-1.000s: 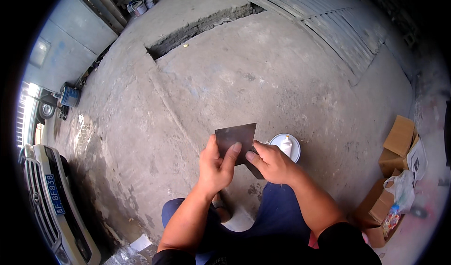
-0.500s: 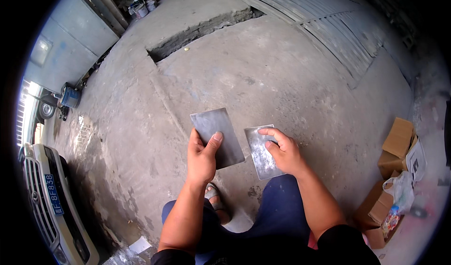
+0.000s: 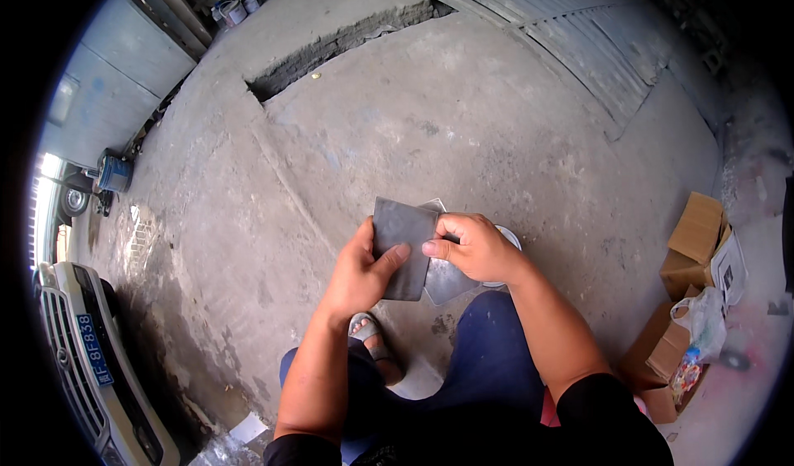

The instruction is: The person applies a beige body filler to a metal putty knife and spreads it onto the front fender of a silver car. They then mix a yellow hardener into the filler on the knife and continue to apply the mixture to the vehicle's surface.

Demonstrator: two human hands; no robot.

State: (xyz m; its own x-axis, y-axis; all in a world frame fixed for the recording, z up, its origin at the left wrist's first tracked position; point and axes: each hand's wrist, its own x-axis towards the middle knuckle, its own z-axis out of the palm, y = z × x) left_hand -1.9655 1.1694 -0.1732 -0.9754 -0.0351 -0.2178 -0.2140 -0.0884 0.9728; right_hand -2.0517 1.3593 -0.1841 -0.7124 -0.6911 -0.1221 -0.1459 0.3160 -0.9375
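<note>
My left hand is closed around the side of a thin dark grey rectangular metal plate, its thumb lying across the face. At the plate's right edge, my right hand is closed, with its thumb and bent index finger over that edge. Behind the dark plate sits a second, lighter metal plate, partly covered by it and by my right hand. The right fingers under the plates are hidden, but the lighter plate appears to be in their grip. Both plates are held above the concrete floor, between my knees.
Past my right hand shows the white rim of a round container. Cardboard boxes and a plastic bag stand on the right. A car front is at the left. Farther off are a floor trench, metal sheeting and a blue bucket.
My right hand has moved left with the lighter plate, which now lies behind the dark one. The dark plate has turned more upright. A white rim has come into sight.
</note>
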